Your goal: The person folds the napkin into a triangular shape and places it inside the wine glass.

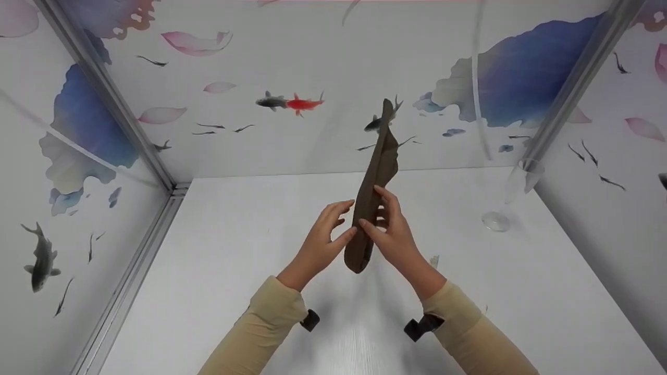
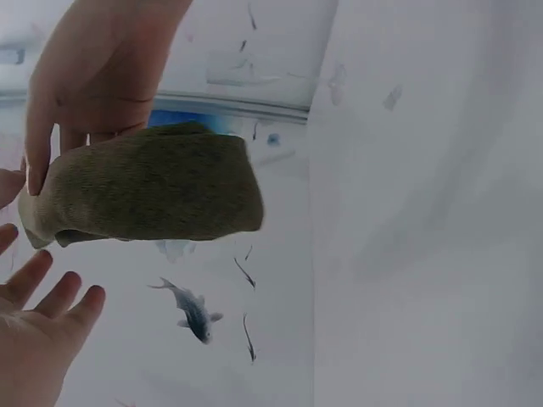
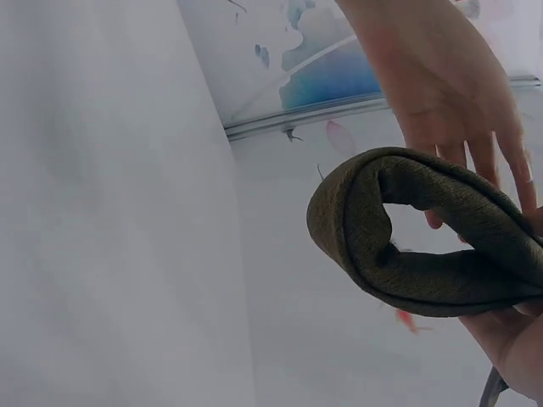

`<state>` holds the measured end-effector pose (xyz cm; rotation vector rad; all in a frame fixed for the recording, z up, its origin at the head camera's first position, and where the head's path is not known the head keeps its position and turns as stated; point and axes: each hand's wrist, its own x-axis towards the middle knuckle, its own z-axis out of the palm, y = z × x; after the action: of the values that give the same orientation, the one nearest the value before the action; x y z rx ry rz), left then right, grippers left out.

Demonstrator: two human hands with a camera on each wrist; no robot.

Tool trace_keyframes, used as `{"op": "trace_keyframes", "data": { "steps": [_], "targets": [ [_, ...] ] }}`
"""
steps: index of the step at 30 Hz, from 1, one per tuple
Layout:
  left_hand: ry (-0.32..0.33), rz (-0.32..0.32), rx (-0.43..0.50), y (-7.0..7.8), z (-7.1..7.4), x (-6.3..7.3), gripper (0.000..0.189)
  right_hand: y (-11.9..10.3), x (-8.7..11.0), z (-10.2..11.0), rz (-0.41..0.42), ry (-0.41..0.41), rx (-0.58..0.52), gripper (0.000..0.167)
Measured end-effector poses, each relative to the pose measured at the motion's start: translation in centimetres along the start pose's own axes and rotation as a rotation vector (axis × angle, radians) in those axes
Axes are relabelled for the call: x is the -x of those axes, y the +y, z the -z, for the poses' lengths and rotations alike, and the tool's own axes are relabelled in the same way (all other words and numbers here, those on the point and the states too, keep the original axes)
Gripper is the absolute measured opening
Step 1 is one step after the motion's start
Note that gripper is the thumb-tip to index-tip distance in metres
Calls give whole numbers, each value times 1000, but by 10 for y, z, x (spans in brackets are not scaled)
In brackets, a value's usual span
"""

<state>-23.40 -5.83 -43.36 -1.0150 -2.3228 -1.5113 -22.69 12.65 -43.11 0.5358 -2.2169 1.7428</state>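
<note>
A folded brown cloth stands long and narrow between the two hands, tilted up and away. In the right wrist view the cloth curves round a hollow. My right hand pinches its lower half between thumb and fingers. On the other side, my left hand has its thumb tip right at the cloth's edge. The left hand's fingers are loosely spread, beside the cloth in the left wrist view. Some of the right fingertips are hidden behind the fabric.
A clear stemmed glass stands on the white table at the back right. A small pale item lies near the right wrist. Walls printed with fish and petals enclose the table, with metal posts at the corners.
</note>
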Motion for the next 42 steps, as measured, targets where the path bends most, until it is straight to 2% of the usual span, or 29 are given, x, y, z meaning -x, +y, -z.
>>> {"op": "trace_keyframes", "data": {
  "steps": [2,4,8,14,20,28,31,36,42],
  "targets": [
    [-25,97,139,1,1,-2,53,0,2,-2,37,-13,43,68],
    [-41,164,245,1,1,-4,55,0,4,-4,71,-25,71,68],
    [-58,233,337,1,1,-6,60,1,6,-7,133,-46,114,68],
    [-37,272,379,-2,0,-6,61,5,8,-8,195,-68,176,68],
    [33,298,391,-3,-1,-9,60,5,5,-2,279,-115,263,68],
    [123,319,408,-7,0,-10,60,9,6,26,313,-133,319,65],
    [153,333,404,-8,3,-9,61,15,8,42,306,-111,362,61],
    [198,372,403,-10,11,-2,61,31,17,73,206,-49,426,56],
    [254,392,412,-15,23,10,61,55,25,115,116,89,463,49]
  ]
}}
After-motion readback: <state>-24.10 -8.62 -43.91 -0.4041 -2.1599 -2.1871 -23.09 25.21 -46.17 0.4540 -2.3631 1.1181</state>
